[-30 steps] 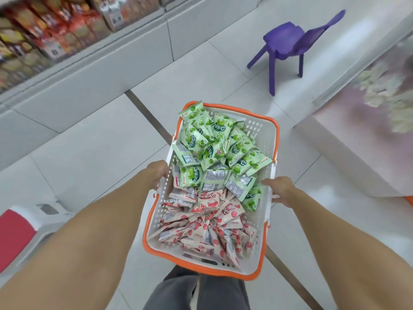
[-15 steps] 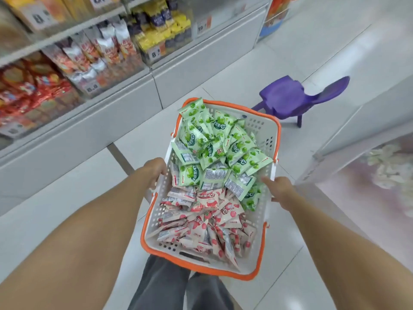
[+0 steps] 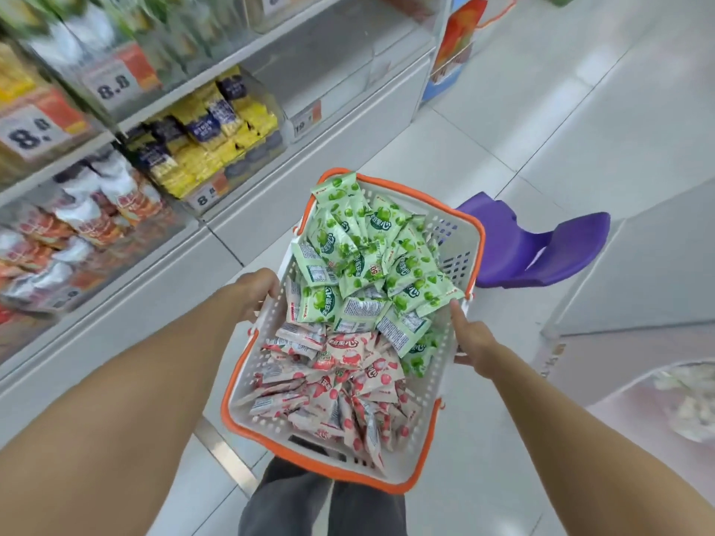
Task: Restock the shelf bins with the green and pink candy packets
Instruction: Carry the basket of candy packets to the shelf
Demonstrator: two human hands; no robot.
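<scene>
A white basket with an orange rim (image 3: 460, 241) is held level in front of me. Green candy packets (image 3: 367, 257) fill its far half and pink candy packets (image 3: 348, 377) fill the near half. My left hand (image 3: 257, 292) grips the basket's left wall, fingers curled under the rim. My right hand (image 3: 474, 338) grips the right wall, with the forefinger stretched along the rim. The shelf bins (image 3: 209, 129) stand at the left, stacked in tiers, holding yellow and red-and-white packets behind price tags.
A purple plastic chair (image 3: 541, 245) stands just beyond the basket on the tiled floor. A white display unit (image 3: 638, 288) is at the right, with a pink bin of pale goods below it. An orange and blue stand (image 3: 452, 48) sits at the shelf's far end.
The view has swung up and to the left, bringing the shelf bins closer and larger. The basket stays in both hands, and the chair is now right behind it.
</scene>
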